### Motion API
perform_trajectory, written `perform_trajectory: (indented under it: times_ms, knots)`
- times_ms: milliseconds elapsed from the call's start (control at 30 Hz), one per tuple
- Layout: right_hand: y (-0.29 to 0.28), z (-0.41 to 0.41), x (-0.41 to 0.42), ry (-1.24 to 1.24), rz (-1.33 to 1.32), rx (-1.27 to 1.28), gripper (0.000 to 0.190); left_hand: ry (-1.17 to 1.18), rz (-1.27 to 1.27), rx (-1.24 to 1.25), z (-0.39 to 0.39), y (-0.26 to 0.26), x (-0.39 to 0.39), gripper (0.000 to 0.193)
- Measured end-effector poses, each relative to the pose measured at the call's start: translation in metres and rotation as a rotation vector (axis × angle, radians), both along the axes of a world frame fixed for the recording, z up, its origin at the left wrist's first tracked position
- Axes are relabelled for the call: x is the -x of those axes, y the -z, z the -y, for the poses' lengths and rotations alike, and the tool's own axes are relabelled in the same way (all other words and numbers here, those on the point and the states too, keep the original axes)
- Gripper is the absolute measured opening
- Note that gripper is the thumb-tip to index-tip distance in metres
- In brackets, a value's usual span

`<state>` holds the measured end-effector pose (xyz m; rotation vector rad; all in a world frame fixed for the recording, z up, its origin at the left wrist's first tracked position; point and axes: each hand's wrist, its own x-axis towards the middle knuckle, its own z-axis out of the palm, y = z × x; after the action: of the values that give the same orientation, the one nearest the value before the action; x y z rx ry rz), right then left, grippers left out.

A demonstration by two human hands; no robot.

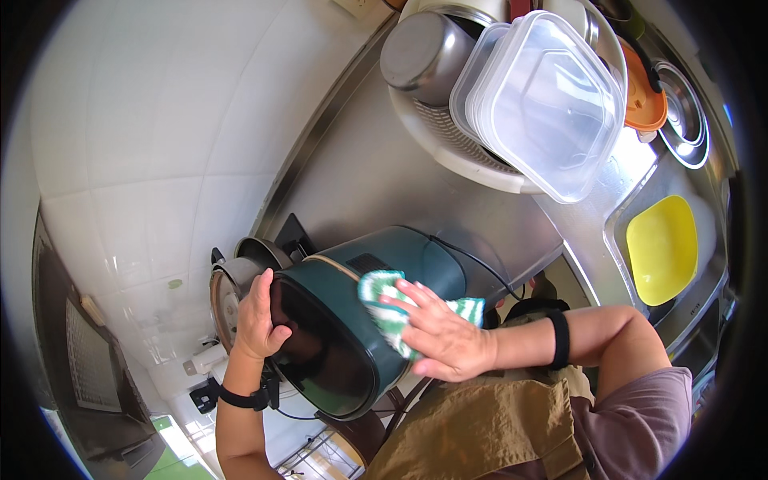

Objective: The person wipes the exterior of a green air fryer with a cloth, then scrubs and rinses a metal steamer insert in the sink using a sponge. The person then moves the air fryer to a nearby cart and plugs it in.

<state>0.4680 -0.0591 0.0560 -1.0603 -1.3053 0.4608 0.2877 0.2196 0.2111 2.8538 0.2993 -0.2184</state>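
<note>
A dark green kitchen appliance point(342, 300) with a glossy black oval top lies on its side at the counter's edge. Against the rim of its black end rests my left hand point(259, 321), fingers extended and holding no object. My right hand point(447, 336) presses a green-and-white striped cloth point(384, 306) flat against the appliance's side. Part of the cloth sticks out beyond the back of this hand. Near the cloth, the appliance has a dark vent grille point(367, 263) and a thin beige band. A black power cord point(480, 269) trails from its far end.
Steel counter point(360, 156) runs along a tiled wall. A white basket point(474, 171) holds a metal pot point(423, 57) and stacked clear plastic containers point(552, 114). To the right, a yellow basin point(663, 249) sits in the sink. Pots point(240, 273) stand left of the appliance.
</note>
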Motion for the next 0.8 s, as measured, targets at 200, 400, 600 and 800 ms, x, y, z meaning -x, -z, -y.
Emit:
perform_trajectory:
  times_ms: [200, 400, 600, 800]
  knots:
    - [0.022, -0.163, -0.037, -0.424, -0.145, 0.268, 0.065, 0.045, 0.019, -0.034, -0.004, 0.001, 0.001, 0.096]
    - [0.120, -0.119, -0.042, -0.184, -0.162, 0.606, 0.063, -0.026, -0.018, -0.027, 0.002, -0.004, -0.001, 0.097]
    - [0.143, -0.019, 0.010, 0.163, -0.170, 0.360, 0.052, 0.007, 0.010, -0.038, 0.003, -0.001, -0.006, 0.099]
    - [0.056, 0.009, 0.068, 0.288, -0.280, 0.251, 0.068, -0.046, -0.008, 0.045, 0.007, -0.001, -0.006, 0.099]
